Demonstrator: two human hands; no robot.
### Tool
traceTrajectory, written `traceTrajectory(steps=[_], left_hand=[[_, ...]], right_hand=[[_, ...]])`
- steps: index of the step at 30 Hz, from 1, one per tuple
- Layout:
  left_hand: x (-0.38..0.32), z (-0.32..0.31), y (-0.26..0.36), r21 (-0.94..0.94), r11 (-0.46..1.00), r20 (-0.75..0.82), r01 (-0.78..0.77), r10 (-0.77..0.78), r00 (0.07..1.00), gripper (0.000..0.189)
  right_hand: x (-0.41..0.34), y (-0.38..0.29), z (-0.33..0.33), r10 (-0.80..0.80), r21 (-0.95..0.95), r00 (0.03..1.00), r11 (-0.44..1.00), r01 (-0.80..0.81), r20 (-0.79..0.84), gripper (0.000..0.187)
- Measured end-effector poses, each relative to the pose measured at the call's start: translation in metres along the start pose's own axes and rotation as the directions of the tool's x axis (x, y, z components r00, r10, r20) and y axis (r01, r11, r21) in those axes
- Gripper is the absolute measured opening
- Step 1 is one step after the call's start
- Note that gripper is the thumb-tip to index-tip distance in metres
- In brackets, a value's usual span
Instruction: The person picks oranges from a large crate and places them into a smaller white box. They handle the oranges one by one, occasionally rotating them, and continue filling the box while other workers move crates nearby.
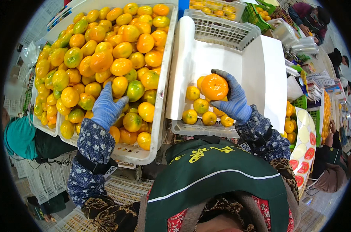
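Observation:
My right hand (235, 100), in a blue knit glove with dark fingertips, grips a large orange mandarin (214, 87) above a white-lined plastic crate (204, 126). Several smaller yellow-orange mandarins (201, 105) rest at the crate's near end, some partly hidden by the held one. To the left, my gloved left hand (108, 105) reaches into a heap of mandarins (101, 61) in a white plastic bin (163, 72). Its thumb and a finger lie against a yellow mandarin (119, 86); other fingertips are hidden, so a firm hold cannot be judged.
A white paper liner (264, 78) rises over the crate's right side. Beyond stand another crate of fruit (216, 8) and a green basket (255, 16). A sheet of round stickers (304, 150) lies at right. Other people (309, 20) are around the tables.

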State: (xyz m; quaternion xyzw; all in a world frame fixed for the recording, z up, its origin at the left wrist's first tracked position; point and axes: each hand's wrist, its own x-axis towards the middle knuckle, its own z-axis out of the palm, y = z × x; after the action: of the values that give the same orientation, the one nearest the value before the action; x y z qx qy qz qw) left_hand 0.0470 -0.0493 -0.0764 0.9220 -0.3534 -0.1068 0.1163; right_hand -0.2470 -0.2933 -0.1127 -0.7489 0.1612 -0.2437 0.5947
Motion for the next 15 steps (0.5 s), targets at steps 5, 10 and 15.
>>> traceTrajectory(steps=[5, 10, 15], left_hand=[[0.02, -0.009, -0.008, -0.198, 0.98, 0.048, -0.012, 0.022, 0.999, 0.07], [0.004, -0.025, 0.003, -0.274, 0.956, 0.11, -0.106, 0.141, 0.984, 0.064], [-0.012, -0.044, 0.002, -0.201, 0.971, 0.217, -0.131, 0.174, 0.961, 0.061]], right_hand=[[-0.007, -0.001, -0.004, 0.155, 0.116, 0.988, 0.981, -0.153, -0.008, 0.077], [-0.044, -0.013, -0.06, 0.178, 0.14, 0.969, 0.978, -0.155, -0.169, 0.065], [-0.134, -0.011, -0.183, 0.108, -0.216, 0.72, 0.914, -0.343, -0.685, 0.058]])
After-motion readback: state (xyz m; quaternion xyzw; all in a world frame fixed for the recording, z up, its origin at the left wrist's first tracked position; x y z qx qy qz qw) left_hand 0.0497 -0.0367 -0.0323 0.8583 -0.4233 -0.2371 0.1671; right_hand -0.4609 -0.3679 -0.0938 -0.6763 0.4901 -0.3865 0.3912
